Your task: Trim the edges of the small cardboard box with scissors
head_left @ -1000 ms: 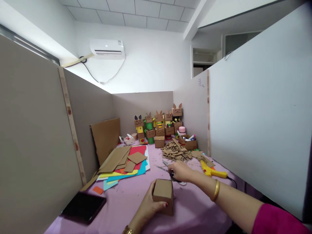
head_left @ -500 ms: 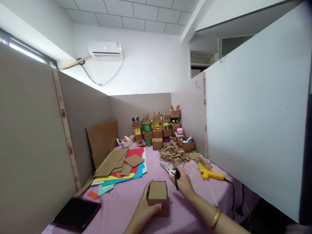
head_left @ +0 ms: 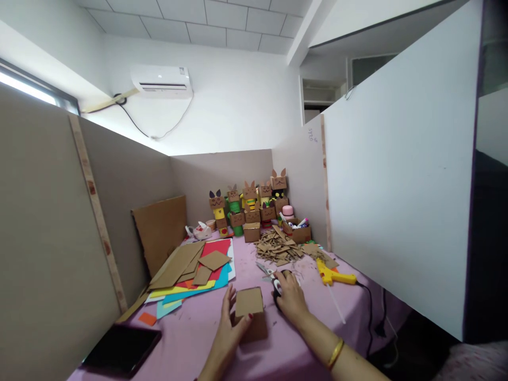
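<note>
Cardboard box (head_left: 253, 311) is being flanked by the left hand (head_left: 229, 330): its left side is being bordered by widely spread fingers, its near face is being partly covered by the thumb; whether it is being gripped cannot be told. The box is lying just right of the left fingers, which are nearer, and left of the right hand (head_left: 292, 301); its long axis cannot be told. Scissors (head_left: 270, 274) are being held by the handles within the curled right fingers, blades pointing forward-left, beyond the box's far side.

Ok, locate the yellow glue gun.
In the head view, the glue gun lies on the purple cloth, right of the right hand, near the cardboard scraps.
</note>
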A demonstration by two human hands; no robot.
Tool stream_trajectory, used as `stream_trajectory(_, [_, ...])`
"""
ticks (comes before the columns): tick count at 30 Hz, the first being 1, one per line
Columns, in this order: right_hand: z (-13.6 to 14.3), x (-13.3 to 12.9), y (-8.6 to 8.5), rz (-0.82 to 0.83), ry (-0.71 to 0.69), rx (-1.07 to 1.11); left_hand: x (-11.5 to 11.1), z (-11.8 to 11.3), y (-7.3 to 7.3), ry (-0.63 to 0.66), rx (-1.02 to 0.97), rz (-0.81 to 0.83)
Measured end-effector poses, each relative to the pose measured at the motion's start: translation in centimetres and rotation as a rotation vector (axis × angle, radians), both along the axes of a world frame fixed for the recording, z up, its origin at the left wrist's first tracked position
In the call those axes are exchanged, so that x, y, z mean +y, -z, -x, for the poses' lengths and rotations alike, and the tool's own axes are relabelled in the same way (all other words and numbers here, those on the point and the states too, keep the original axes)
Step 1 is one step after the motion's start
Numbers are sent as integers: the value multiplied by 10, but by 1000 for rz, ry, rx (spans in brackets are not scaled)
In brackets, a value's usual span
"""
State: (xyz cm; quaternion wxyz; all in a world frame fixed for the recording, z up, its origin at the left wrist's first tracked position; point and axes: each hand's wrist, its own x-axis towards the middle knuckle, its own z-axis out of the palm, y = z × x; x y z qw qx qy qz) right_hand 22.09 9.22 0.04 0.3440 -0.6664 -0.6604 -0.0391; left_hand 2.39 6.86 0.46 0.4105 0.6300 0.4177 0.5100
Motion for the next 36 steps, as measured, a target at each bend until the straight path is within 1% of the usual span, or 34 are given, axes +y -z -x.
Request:
stream_trajectory(2, [1,0,0,-7,8,-21,-2,1,-4,-131,60,-77])
stream_trajectory(3, [1,-1,1,-10,11,-28,-5,1,-8,-210,98,-119])
stream_trajectory(5, [2,-1,1,-16,12,-35,-9,-3,-22,-358,191,-224])
stream_trajectory(6, [2,0,2,-19,12,-36,-10,-7,-30,-401,242,-279])
stream_trajectory(7, [2,0,2,-22,12,-35,-11,-12,-39,-424,319,-358])
stream_trajectory(8, [2,0,3,-26,14,-33,-10,-18,-48,-420,356,-407])
stream_trajectory(10, [2,0,3,-35,25,-25,-4,-32,-64,-364,439,-464])
stream_trajectory(12, [2,-1,2,-47,35,-16,4,-44,-73,-311,541,-468])
stream_trajectory(13, [2,-1,2,-54,37,-12,8,-50,-75,-305,584,-457])
stream_trajectory(17, [2,-1,3,-76,27,0,18,-67,-77,-316,705,-394])
stream_trajectory(20, [2,-1,4,-96,11,8,22,-73,-78,-304,767,-376])
stream_trajectory(23, [2,-1,4,-108,-1,23,27,-74,-79,-295,835,-358])
stream_trajectory(26, [1,-1,3,-112,-10,40,32,-72,-80,-292,914,-305])
stream_trajectory(29, [1,-1,2,-116,-17,57,35,-71,-81,-250,970,-261])
stream_trajectory(32, [1,-1,1,-118,-14,69,38,-72,-82,-219,975,-256])
stream_trajectory(36, [1,0,3,-122,1,79,45,-69,-84,-243,907,-252])
